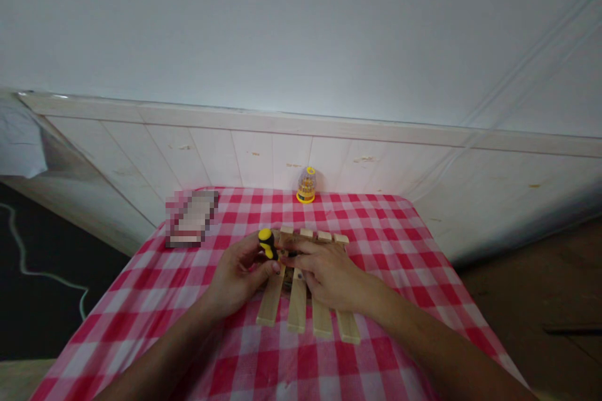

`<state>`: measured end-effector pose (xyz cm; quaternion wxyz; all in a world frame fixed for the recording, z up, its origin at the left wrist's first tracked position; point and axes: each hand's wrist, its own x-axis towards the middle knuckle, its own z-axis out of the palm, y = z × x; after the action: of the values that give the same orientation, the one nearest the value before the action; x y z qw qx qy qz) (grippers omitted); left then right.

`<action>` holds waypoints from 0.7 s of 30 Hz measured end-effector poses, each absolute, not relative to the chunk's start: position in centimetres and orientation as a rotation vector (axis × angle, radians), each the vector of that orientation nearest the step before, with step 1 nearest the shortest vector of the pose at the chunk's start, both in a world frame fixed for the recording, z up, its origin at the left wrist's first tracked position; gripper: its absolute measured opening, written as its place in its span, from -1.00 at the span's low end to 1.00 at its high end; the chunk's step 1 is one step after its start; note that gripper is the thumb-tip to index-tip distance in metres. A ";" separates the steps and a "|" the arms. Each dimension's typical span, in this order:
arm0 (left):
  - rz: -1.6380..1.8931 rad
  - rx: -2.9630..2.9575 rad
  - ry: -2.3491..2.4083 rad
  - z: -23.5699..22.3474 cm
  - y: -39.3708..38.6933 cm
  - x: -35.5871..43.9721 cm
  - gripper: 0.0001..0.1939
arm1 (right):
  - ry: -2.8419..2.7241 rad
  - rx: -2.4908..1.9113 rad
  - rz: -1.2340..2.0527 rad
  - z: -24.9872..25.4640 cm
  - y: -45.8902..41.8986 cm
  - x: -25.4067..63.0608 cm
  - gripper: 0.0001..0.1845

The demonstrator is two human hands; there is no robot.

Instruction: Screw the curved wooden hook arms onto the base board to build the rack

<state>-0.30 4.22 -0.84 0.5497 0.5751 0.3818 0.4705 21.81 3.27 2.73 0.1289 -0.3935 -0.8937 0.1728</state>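
A screwdriver (266, 244) with a yellow and black handle stands tilted over the leftmost slat of a slatted wooden piece (322, 319). My left hand (232, 279) is closed around it, thumb and fingers near the handle's lower end. The screwdriver's tip is hidden by fingers. Lying across the slats from the right, my right hand (329, 272) grips the wooden piece, its fingertips close to the screwdriver. Several pale slats fan out towards me, and their far ends show beyond my right hand. Something brown, partly covered, lies between the slats.
A clear bit holder with a yellow base (306, 187) stands at the table's back edge, by the white panelled wall (254, 156). A blurred-out flat object (194, 219) lies at the back left. A red-and-white checked cloth (376, 219) covers the table. A pale cable (56, 281) hangs at left.
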 end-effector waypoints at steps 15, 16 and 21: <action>1.400 1.147 1.000 -2.2 5.2 1.4 -0.67 | -2.600 -1.158 0.488 2.4 3.3 21.8 -0.48; 1.396 1.161 1.003 -2.3 5.2 1.4 -0.68 | -2.599 -1.154 0.491 2.4 3.3 21.8 -0.48; 1.384 1.183 1.031 -2.3 5.4 1.5 -0.69 | -2.588 -1.133 0.510 2.4 3.3 21.8 -0.49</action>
<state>1.52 5.42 -2.30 0.5009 0.4894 0.4265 0.5724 21.78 3.32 2.42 0.1348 -0.3910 -0.8933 0.1758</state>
